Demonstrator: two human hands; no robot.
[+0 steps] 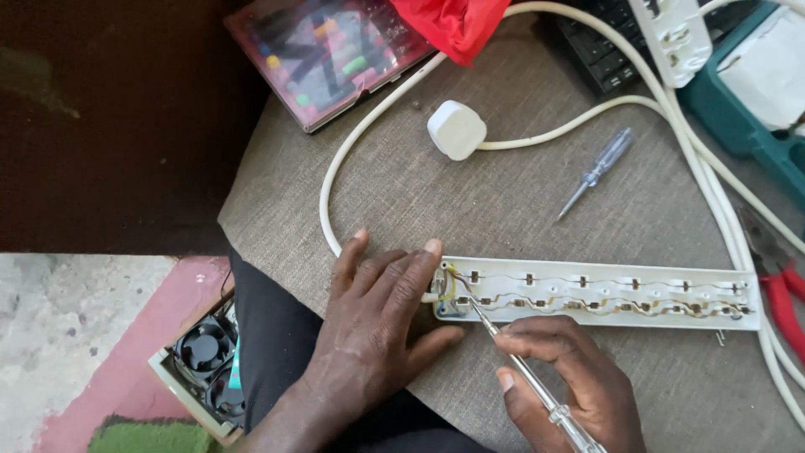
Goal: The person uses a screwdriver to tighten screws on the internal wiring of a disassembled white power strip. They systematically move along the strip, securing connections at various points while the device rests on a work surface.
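Pinching a screwdriver (537,387), the right hand (570,377) is probing live-end wires (453,281) while the left hand (377,306), fingers spread, is pinning the open power strip (599,294); a slipping tip risks snapping them.

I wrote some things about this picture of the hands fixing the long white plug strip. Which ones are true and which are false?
1. The right hand holds a screwdriver whose tip is at the wired end of the open power strip. True.
2. The left hand is holding the red pliers. False: it rests on the strip's cable end; the pliers lie untouched by the right edge.
3. A second, blue-tinted screwdriver lies on the grey cloth. True.
4. The white plug is pushed into a socket. False: it lies loose on the cloth.
5. The strip's cover is on. False: its metal strips are bare.
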